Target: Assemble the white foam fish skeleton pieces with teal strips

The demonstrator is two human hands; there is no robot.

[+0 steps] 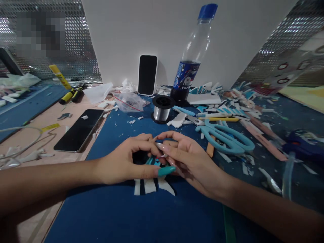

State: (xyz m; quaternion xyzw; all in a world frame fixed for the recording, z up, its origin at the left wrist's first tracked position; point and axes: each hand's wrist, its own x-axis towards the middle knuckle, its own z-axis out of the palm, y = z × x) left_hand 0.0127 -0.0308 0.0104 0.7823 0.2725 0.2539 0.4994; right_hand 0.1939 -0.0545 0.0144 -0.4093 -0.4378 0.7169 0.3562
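Observation:
Fingertips of both hands meet over the blue mat [121,216]. My left hand [124,160], with a long teal thumbnail, is curled closed around the near side of something small. Opposite it, my right hand [199,162] pinches at the same spot, its pale long nails crossing in front. Only a white and red bit shows between the fingers, too hidden to name. Bright blue strips [151,160] peek out below the left fingers. Cut white foam-like pieces [150,185] lie on the mat just under the hands.
Behind the hands stand a wire spool [162,109], a Pepsi bottle [187,64] and an upright white-edged phone [147,75]. Blue-handled scissors [227,136] lie right among scraps, near a dark blue glue gun [303,145]. A black phone [79,130] lies left.

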